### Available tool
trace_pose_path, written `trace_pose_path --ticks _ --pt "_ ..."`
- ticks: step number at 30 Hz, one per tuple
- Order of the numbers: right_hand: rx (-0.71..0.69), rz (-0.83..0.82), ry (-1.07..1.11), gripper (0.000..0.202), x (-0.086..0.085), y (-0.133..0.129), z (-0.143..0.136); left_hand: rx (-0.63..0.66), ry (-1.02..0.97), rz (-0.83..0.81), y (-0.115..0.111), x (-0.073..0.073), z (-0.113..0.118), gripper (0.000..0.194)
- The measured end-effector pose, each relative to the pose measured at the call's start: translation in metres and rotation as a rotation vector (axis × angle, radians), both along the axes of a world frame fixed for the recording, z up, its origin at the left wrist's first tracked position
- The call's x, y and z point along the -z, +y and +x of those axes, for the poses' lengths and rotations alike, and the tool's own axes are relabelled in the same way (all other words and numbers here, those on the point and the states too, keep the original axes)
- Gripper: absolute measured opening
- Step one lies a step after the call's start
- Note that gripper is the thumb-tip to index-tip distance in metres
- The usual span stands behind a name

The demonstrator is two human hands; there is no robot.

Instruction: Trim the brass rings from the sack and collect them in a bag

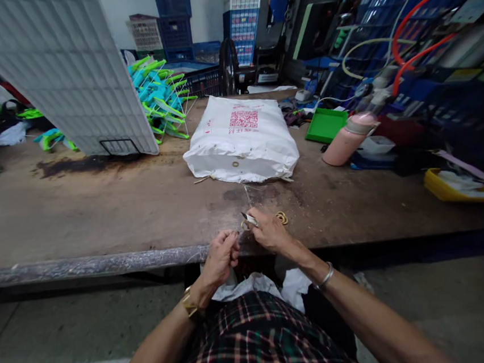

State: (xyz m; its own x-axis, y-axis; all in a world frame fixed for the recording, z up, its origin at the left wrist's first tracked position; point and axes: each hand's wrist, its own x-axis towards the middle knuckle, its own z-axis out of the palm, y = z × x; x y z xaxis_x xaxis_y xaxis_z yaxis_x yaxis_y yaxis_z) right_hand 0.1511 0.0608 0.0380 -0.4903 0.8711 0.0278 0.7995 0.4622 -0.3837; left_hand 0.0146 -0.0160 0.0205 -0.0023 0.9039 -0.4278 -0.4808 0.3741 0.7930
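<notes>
At the table's front edge my left hand [223,254] is closed in a pinch, its fingertips pressed together. What they hold is too small to make out, though a thin pale thread seems to run nearby. Just to its right, my right hand [269,231] grips a small pointed tool [249,219] with a dark tip and a whitish body; its exact kind is unclear. Several brass-coloured rings [282,218] lie on the wood beside my right hand. Beyond both hands a stuffed white woven sack [239,147], printed with a red code, lies flat with one small ring on its near side.
A white ribbed panel [73,78] stands at left on the wooden table [78,220]. Behind it are green-and-blue plastic pieces [159,95]. To the right are a green tray [326,125], a pink bottle [347,140] and a yellow tray [461,189]. Crates [174,31] are stacked behind.
</notes>
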Motion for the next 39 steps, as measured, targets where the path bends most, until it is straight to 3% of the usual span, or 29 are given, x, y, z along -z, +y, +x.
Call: trace_pose_path --ticks 5,11,16,19,25,31,36,39 --pt "-0.060 -0.146 0.326 0.016 0.009 -0.022 -0.006 0.034 0.101 0.051 -0.001 0.001 0.001 0.037" --pt "0.121 -0.483 0.655 0.024 0.019 -0.029 -0.008 -0.088 0.367 0.190 -0.007 0.004 0.001 0.023" --pt "0.231 -0.862 0.830 0.033 0.017 -0.043 -0.009 -0.111 0.562 0.302 -0.009 0.001 0.003 0.017" --pt "0.274 -0.966 0.903 0.032 0.014 -0.047 -0.011 -0.101 0.573 0.314 -0.010 0.000 0.004 0.016" --pt "0.277 -0.756 0.825 0.022 0.018 -0.041 -0.012 0.000 0.408 0.189 -0.014 0.004 0.003 0.023" --pt "0.176 -0.525 0.688 0.017 0.018 -0.038 -0.011 0.097 0.233 0.104 -0.017 0.006 0.001 0.031" --pt "0.150 -0.404 0.598 0.020 0.022 -0.037 -0.007 0.076 0.150 0.108 -0.019 0.004 0.002 0.033" --pt "0.094 -0.271 0.391 0.020 0.023 -0.041 -0.004 0.054 0.139 0.113 -0.019 0.000 0.004 0.035"
